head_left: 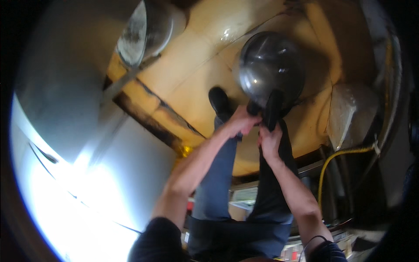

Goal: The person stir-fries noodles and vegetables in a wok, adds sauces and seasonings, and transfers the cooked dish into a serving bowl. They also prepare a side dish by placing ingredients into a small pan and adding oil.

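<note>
A large round metal bowl [270, 65] sits on the tan tiled floor in front of my feet. My left hand [241, 121] reaches down to its near rim, fingers curled around a short dark handle [253, 107]. Just to the right and touching it, my right hand [269, 142] has its fingers up against a black shoe [273, 111] and the bowl's edge; what it grips is hidden. My other black shoe [219, 102] stands to the left of the bowl. My blue trouser legs [218, 174] fill the space below the hands.
A big stainless surface [65, 87] with strong glare takes up the left side. A round metal pan [142, 30] hangs over its top edge. A yellow hose [338, 155] and a pale angular block [351, 113] lie at the right, near dark equipment.
</note>
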`<action>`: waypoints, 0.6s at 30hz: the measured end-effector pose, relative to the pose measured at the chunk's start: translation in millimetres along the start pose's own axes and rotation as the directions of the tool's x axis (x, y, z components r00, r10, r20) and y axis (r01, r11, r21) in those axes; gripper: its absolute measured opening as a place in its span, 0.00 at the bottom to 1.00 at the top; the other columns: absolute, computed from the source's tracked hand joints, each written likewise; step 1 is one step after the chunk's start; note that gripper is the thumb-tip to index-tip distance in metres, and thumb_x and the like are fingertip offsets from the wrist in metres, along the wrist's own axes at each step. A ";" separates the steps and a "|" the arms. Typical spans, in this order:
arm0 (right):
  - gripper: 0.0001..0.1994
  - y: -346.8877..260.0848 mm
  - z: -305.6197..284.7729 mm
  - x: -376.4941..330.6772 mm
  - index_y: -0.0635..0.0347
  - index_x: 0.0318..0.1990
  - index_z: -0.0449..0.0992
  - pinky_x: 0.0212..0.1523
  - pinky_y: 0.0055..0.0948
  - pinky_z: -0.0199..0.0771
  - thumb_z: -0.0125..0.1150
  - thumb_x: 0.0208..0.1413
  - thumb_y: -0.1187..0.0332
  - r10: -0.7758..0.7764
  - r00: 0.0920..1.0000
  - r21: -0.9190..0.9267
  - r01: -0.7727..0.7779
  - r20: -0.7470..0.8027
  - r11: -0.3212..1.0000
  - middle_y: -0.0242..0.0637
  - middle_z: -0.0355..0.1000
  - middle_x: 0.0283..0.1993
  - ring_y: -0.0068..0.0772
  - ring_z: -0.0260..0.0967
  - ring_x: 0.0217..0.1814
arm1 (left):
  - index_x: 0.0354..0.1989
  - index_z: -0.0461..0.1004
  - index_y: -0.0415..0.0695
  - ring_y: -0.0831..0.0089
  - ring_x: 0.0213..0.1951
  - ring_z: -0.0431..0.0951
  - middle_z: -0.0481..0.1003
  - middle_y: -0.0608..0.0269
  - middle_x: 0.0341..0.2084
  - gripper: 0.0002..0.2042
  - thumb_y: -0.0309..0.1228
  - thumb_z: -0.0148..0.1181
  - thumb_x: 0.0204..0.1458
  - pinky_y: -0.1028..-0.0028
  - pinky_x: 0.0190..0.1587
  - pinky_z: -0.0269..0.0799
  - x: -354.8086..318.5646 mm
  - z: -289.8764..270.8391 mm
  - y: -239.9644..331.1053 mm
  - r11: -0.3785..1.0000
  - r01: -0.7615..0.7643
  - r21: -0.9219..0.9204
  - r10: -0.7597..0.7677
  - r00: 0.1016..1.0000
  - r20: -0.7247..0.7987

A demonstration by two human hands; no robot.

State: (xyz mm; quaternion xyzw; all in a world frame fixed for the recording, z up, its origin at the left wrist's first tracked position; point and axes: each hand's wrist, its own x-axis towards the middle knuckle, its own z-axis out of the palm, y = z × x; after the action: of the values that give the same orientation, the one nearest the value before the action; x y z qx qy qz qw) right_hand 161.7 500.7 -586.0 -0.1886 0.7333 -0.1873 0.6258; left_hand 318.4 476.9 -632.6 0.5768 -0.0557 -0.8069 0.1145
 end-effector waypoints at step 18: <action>0.16 -303.8 -53.1 -505.9 0.66 0.47 0.75 0.28 0.30 0.73 0.69 0.53 0.67 -0.084 0.995 -0.266 0.097 0.059 0.959 0.37 0.75 0.26 0.22 0.70 0.25 | 0.31 0.70 0.43 0.83 0.11 0.61 0.63 0.73 0.13 0.09 0.24 0.63 0.62 0.77 0.13 0.54 -558.1 136.6 116.0 0.935 -0.098 -0.339 0.160 0.974 0.161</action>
State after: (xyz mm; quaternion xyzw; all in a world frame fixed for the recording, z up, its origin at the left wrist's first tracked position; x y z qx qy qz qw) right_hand 195.8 500.3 5.5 -0.3091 0.7277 -0.1102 0.6023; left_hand 375.6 497.9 -49.6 0.4665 0.0315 -0.8459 0.2565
